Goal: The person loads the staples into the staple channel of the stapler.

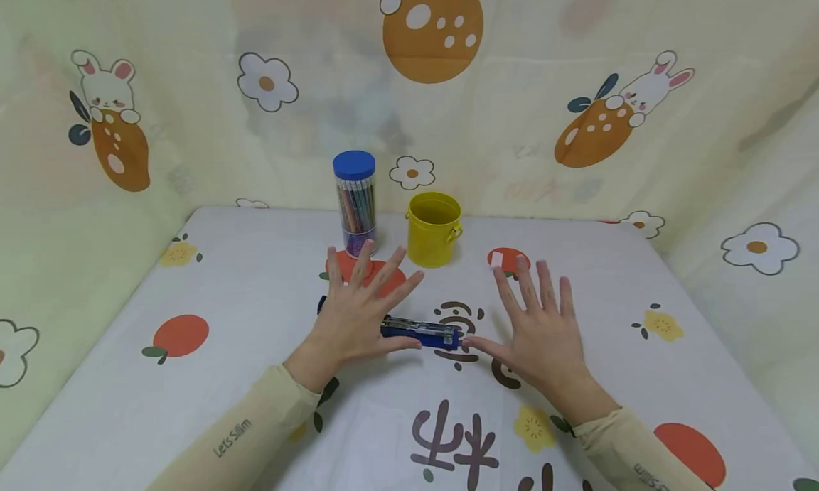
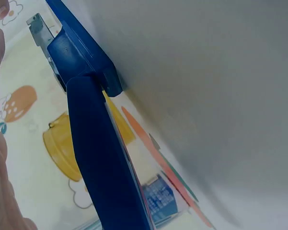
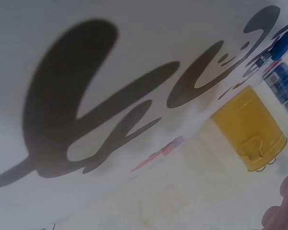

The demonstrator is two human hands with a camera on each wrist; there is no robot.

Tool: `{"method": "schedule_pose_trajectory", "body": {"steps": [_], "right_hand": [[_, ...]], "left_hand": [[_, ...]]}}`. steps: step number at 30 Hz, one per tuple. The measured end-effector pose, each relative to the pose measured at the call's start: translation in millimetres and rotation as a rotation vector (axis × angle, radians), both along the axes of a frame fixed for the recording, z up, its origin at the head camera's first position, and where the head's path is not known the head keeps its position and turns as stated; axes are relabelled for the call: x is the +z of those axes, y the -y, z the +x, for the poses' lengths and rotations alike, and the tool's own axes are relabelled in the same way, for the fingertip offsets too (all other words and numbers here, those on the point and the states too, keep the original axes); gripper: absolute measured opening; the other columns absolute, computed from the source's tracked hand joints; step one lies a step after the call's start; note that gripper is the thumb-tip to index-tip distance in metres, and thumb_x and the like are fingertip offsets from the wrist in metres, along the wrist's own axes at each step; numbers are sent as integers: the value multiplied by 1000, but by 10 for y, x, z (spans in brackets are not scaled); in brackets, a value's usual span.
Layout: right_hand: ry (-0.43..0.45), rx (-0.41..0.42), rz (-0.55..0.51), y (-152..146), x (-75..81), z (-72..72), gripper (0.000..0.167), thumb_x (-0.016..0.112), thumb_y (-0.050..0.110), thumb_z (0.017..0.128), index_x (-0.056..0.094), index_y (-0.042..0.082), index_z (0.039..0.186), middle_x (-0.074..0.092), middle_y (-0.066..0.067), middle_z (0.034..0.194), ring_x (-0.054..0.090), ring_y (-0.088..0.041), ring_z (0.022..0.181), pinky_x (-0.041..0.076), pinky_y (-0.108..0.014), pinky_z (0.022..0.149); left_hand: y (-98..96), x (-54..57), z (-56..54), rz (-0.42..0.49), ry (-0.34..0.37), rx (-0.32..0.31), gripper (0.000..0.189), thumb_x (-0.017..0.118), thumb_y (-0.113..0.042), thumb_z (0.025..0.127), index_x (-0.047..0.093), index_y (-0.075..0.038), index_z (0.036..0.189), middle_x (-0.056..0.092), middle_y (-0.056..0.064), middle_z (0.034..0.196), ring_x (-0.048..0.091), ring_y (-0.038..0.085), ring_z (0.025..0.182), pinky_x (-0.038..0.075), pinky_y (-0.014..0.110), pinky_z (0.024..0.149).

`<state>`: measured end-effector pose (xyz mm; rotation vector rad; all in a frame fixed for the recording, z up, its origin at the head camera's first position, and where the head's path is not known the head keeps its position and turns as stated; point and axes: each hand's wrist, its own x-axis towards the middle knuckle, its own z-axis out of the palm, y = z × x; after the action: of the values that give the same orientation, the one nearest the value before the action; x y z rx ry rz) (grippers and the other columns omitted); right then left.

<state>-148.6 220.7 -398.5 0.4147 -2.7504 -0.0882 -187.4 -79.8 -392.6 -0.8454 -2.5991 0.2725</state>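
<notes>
1. In the head view, spreads the left hand [image 1: 352, 324] wide, fingers straight and fanned, across the stapler [image 1: 422, 333]; grips nothing with it.
2. Spreads the right hand [image 1: 544, 331] just as wide, thumb tip close by the stapler's right end; grips nothing there either.
3. Shows the stapler lying crosswise on the worktop [image 1: 256, 285], partly covered by the left hand; cannot tell touch from gap between them.
4. Shows, beyond the left hand, the jar [image 1: 360, 244] of pencils [image 1: 356, 203] standing upright, with the yellow bucket [image 1: 434, 235] upright to its right and the curtain [image 1: 499, 121] behind.
5. In the left wrist view, shows the stapler close up, opened out, blue parts meeting at an angle beside a metal strip; places fingers at the left edge, apart from it.
6. In the right wrist view, shows dark prints [image 3: 67, 96] on the worktop, the bucket and jar at right, and fingertips at the lower right corner.
</notes>
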Motion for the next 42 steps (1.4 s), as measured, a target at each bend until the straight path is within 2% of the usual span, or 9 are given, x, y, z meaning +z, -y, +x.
{"method": "schedule_pose_trajectory", "body": {"steps": [4, 8, 11, 13, 18, 24, 28, 35, 42], "right_hand": [[12, -4, 3, 8, 6, -16, 118, 60, 83, 75, 22, 12, 161, -6, -15, 167, -13, -36, 151, -1, -62, 116], [63, -10, -24, 29, 41, -47, 120, 60, 84, 74, 18, 12, 162, -4, -17, 167, -3, -40, 151, 5, -64, 115], [137, -19, -83, 55, 110, -91, 120, 62, 83, 74, 19, 13, 162, 8, -22, 165, 13, -45, 149, 15, -64, 114], [212, -33, -126, 75, 157, -135, 118, 66, 81, 74, 22, 15, 162, 17, -25, 163, 25, -47, 145, 28, -62, 110], [455, -91, -268, 99, 220, -280, 114, 82, 67, 69, 32, 17, 159, 40, -25, 153, 46, -46, 133, 45, -58, 97], [696, -109, -483, 89, 196, -414, 96, 92, 48, 67, 51, 17, 149, 64, -13, 126, 62, -29, 106, 52, -49, 88], [788, -61, -560, 81, 159, -463, 77, 95, 38, 67, 65, 14, 135, 67, -6, 109, 62, -24, 96, 54, -42, 81], [823, -42, -659, 83, 81, -484, 53, 95, 27, 69, 75, 16, 116, 67, -1, 97, 62, -20, 86, 54, -38, 77], [827, -75, -712, 63, 34, -465, 38, 95, 23, 69, 79, 16, 102, 69, 0, 89, 62, -20, 79, 55, -34, 71]], "left_hand": [[4, -4, -4, 11, 19, -2, 103, 30, -96, 75, 17, -40, 161, -12, 5, 168, -20, 45, 147, -5, 80, 102], [62, 7, -34, 62, 108, 0, 103, 33, -94, 76, 16, -39, 161, -6, 4, 169, -15, 41, 150, -5, 77, 105], [153, 56, -80, 183, 262, 15, 101, 40, -92, 77, 20, -38, 161, 9, 2, 168, 2, 35, 152, 2, 69, 112], [237, 94, -119, 298, 391, 38, 100, 47, -90, 77, 27, -38, 159, 23, 0, 166, 21, 31, 150, 16, 64, 114], [517, 107, -233, 602, 660, 68, 91, 66, -80, 75, 47, -33, 151, 50, -3, 149, 50, 24, 131, 44, 55, 100], [835, -44, -345, 889, 874, 27, 69, 83, -46, 81, 61, -17, 139, 64, 6, 125, 60, 24, 102, 51, 40, 80], [949, -204, -398, 998, 1008, -19, 59, 83, -30, 85, 61, -11, 137, 65, 8, 120, 59, 26, 92, 48, 36, 73], [1037, -371, -456, 1057, 1090, -123, 55, 84, -18, 84, 63, -8, 134, 64, 10, 124, 54, 28, 111, 48, 37, 85], [1079, -428, -470, 1089, 1122, -128, 44, 85, -15, 83, 68, -8, 123, 65, 11, 119, 55, 30, 99, 46, 30, 76]]}}
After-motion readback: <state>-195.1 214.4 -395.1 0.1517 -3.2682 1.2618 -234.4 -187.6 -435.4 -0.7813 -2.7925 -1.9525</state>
